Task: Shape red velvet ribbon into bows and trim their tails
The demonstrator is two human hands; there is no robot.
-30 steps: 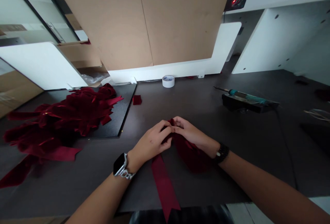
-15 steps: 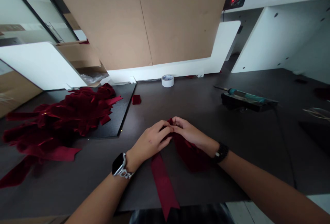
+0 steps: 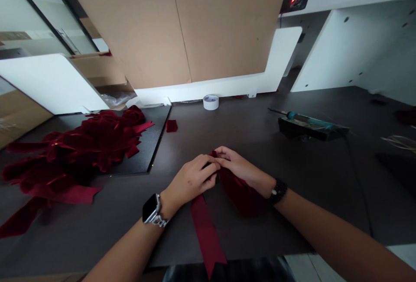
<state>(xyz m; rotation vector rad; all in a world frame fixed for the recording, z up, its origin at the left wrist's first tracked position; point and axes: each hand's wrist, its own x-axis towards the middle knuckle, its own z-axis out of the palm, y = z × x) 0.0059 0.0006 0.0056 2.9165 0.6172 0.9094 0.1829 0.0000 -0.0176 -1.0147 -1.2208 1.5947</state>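
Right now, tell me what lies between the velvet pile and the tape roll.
Black board, a small red piece, then dark tabletop, in the head view.

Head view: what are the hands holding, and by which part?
The left hand and right hand pinch the dark red ribbon at its far part, beyond the forked end; the exact spot is hidden.

The dark red velvet ribbon (image 3: 238, 193) is gathered at its far end and pinched in the fingers (image 3: 209, 170). A flat, duller tail (image 3: 206, 230) slants nearward, its V-notched end reaching over the bench's (image 3: 175, 247) near edge. To the right, a wider velvety part droops, partly hidden.
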